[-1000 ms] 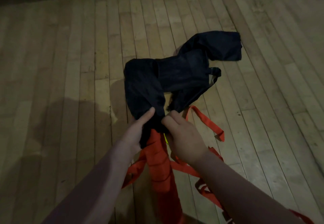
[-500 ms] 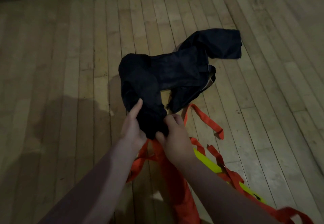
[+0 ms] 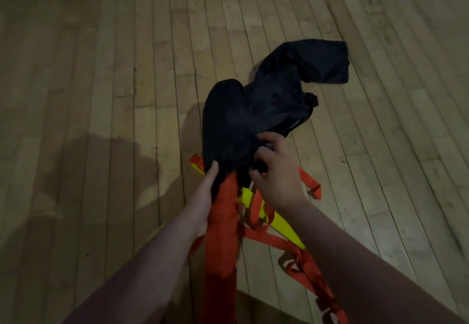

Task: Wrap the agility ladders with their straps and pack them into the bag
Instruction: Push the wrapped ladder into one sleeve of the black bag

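A black fabric bag lies crumpled on the wooden floor, its mouth pulled toward me. A bundle of agility ladder wrapped in orange strap pokes its top end into that mouth. My left hand holds the bundle at the bag's left edge. My right hand grips the bag's rim on the right side. Yellow rungs and loose orange straps trail on the floor under my right forearm.
Pale wooden floorboards fill the whole view. A loose orange strap end lies just right of my right hand. My shadow darkens the floor at left.
The bag's mouth has come further down over the orange bundle. My right hand moved up onto the rim, and more yellow rungs show beneath it.
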Demonstrator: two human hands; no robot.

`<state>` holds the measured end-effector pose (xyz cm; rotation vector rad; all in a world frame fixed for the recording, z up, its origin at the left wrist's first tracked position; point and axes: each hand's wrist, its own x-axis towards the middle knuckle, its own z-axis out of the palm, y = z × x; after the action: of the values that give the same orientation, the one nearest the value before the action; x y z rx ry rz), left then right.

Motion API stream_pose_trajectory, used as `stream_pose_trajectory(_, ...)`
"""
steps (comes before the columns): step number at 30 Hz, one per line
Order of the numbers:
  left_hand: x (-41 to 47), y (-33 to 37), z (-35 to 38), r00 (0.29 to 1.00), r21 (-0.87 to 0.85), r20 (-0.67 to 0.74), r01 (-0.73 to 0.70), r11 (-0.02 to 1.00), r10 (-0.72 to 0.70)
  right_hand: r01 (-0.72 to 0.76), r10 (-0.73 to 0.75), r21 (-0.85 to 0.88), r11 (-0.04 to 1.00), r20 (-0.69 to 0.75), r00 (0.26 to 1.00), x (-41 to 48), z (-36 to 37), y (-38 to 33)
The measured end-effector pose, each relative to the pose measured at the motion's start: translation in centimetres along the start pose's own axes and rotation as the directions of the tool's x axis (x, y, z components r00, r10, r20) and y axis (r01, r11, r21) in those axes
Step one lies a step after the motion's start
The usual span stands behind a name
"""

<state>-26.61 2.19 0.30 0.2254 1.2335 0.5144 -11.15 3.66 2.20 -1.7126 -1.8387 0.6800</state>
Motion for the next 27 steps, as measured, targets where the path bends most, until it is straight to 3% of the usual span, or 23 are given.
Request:
stream_pose_trajectory(3,-0.3,2.4,-0.1,0.995,-0.177,-0.083,-0.077,0.981,0.063,0.025,-0.035,0.078,0.997,0.121,0.992,-1.4,-0.4,0.3)
stream_pose_trajectory(6,-0.6,4.7,0.4,0.959,-0.138,-0.252,-0.167,0.976,0.129,-0.195,0.119,0.250,0.948,0.291,0.949,-3.8,0.7,-0.2)
stream_pose_trajectory(9,-1.4,5.4,1.6,0.953,-0.178,-0.279,-0.170,0.969,0.116,-0.381,0.270,0.504,0.775,0.281,0.921,-3.6,1.2,-1.5)
stream_pose_trajectory(11,-1.5,5.2,2.3,0.953,-0.255,-0.294,-0.150,0.955,0.071,-0.467,0.340,0.699,0.542,0.326,0.882,-2.8,0.7,-2.7)
stream_pose_trajectory(12,-1.3,5.2,2.4,0.946,-0.295,-0.323,-0.145,0.944,0.045,-0.510,0.335,0.724,0.464,0.389,0.858,-2.7,0.5,-3.2)
stream_pose_trajectory(13,-0.9,5.2,2.3,0.929,-0.326,-0.370,-0.144,0.934,0.014,-0.558,0.312,0.693,0.456,0.463,0.830,-2.7,0.3,-3.7)
stream_pose_trajectory(15,-0.2,5.3,2.1,0.880,-0.345,-0.472,-0.139,0.928,-0.044,-0.650,0.275,0.538,0.536,0.617,0.737,-3.0,0.0,-3.8)
stream_pose_trajectory(17,-0.2,5.1,2.0,0.861,-0.275,-0.508,-0.122,0.954,-0.036,-0.727,0.258,0.409,0.552,0.745,0.615,-3.1,-0.5,-3.7)
stream_pose_trajectory(19,-0.2,4.9,1.8,0.873,-0.171,-0.487,-0.117,0.978,0.019,-0.763,0.292,0.357,0.539,0.771,0.566,-3.2,-0.4,-3.5)
stream_pose_trajectory(21,-0.5,5.0,1.5,0.857,0.132,-0.478,-0.146,0.980,0.192,-0.800,0.391,0.417,0.432,0.713,0.582,-3.5,0.2,-3.1)
stream_pose_trajectory(23,-0.8,5.8,1.1,0.790,0.502,-0.434,-0.186,0.845,0.432,-0.798,0.482,0.512,0.319,0.637,0.602,-3.5,0.5,-3.0)
stream_pose_trajectory(25,-1.1,5.9,1.3,0.762,0.649,-0.405,-0.151,0.746,0.506,-0.765,0.547,0.565,0.309,0.552,0.629,-2.8,0.0,-2.9)
stream_pose_trajectory(27,-1.4,4.5,1.9,0.822,0.686,-0.349,-0.104,0.721,0.451,-0.718,0.605,0.615,0.325,0.448,0.658,-1.5,-0.6,-2.5)
